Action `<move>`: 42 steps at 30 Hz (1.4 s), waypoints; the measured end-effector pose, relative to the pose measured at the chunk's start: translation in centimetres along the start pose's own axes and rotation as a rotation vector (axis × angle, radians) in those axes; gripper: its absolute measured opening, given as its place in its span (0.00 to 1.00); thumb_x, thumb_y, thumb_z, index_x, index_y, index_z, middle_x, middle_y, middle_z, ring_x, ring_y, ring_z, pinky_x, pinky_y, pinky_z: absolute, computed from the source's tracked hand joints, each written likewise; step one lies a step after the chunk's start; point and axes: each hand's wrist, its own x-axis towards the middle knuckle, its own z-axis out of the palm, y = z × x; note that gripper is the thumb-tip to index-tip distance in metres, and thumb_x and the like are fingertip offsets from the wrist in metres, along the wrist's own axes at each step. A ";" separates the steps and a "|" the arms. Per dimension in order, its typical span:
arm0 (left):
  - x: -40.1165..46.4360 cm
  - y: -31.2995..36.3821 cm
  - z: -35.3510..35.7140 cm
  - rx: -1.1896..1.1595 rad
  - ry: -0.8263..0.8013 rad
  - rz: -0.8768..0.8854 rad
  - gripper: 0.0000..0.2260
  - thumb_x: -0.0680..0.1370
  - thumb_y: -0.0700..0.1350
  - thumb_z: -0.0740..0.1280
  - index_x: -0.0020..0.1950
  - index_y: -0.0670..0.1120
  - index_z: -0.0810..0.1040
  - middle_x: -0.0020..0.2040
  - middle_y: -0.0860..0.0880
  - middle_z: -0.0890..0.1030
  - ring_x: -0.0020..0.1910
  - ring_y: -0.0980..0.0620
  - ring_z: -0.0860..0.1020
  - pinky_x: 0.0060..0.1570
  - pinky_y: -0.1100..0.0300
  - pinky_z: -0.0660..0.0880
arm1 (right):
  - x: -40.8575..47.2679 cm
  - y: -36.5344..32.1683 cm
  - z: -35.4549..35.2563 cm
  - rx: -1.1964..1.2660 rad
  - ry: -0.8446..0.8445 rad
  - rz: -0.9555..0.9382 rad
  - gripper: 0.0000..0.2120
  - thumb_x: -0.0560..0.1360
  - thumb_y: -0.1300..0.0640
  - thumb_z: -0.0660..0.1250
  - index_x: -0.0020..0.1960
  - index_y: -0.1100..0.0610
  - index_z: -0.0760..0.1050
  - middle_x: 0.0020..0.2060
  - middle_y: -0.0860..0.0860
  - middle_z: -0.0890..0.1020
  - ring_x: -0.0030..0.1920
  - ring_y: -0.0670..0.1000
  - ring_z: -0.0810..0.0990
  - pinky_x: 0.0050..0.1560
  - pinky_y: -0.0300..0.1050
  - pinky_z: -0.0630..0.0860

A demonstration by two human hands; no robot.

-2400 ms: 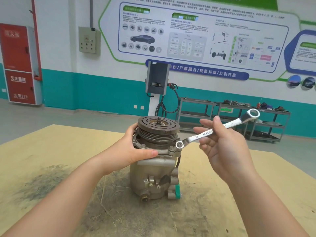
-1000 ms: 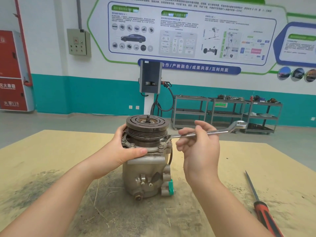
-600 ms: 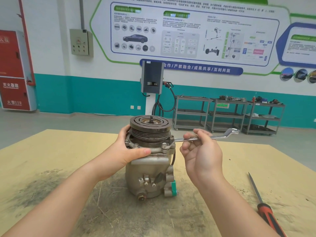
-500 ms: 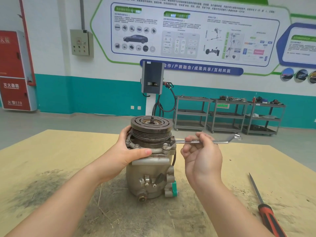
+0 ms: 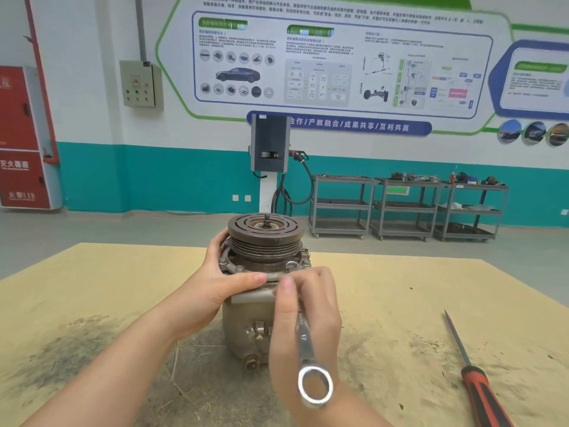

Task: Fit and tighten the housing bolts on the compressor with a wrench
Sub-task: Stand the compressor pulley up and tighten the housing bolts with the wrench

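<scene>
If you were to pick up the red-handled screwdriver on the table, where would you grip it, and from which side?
Grip the screwdriver by its thick red handle, coming from above on the right side. It lies flat on the table, its thin pointed shaft aimed away, so the handle is the nearer and bulkier part.

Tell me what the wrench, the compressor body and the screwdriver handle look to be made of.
Wrench: bright polished steel, likely chrome-plated; its ring end shines.
Compressor body: dull grey cast metal, probably aluminium; matte, rounded surface.
Screwdriver handle: red and black, probably plastic or rubber; blurred, so uncertain.
</scene>
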 end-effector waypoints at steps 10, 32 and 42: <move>-0.2 0.1 -0.4 0.088 -0.042 0.022 0.49 0.56 0.53 0.78 0.73 0.62 0.59 0.52 0.68 0.82 0.56 0.59 0.82 0.56 0.60 0.73 | 0.7 0.4 -0.1 -0.177 -0.348 -0.334 0.06 0.72 0.61 0.69 0.47 0.62 0.81 0.44 0.53 0.81 0.43 0.55 0.78 0.43 0.48 0.75; 0.4 -0.6 -0.4 0.019 -0.035 0.025 0.47 0.51 0.57 0.85 0.64 0.68 0.65 0.55 0.72 0.78 0.62 0.64 0.77 0.63 0.60 0.72 | 7.2 2.4 -3.6 0.577 0.313 0.791 0.11 0.77 0.68 0.49 0.51 0.57 0.66 0.25 0.53 0.78 0.21 0.50 0.70 0.21 0.41 0.68; 0.1 0.2 -0.4 0.005 -0.037 -0.015 0.56 0.45 0.60 0.86 0.69 0.67 0.63 0.66 0.61 0.75 0.64 0.56 0.78 0.66 0.53 0.72 | 5.1 2.3 -2.8 0.679 0.443 0.678 0.08 0.76 0.66 0.53 0.42 0.59 0.70 0.21 0.54 0.72 0.17 0.52 0.65 0.21 0.38 0.61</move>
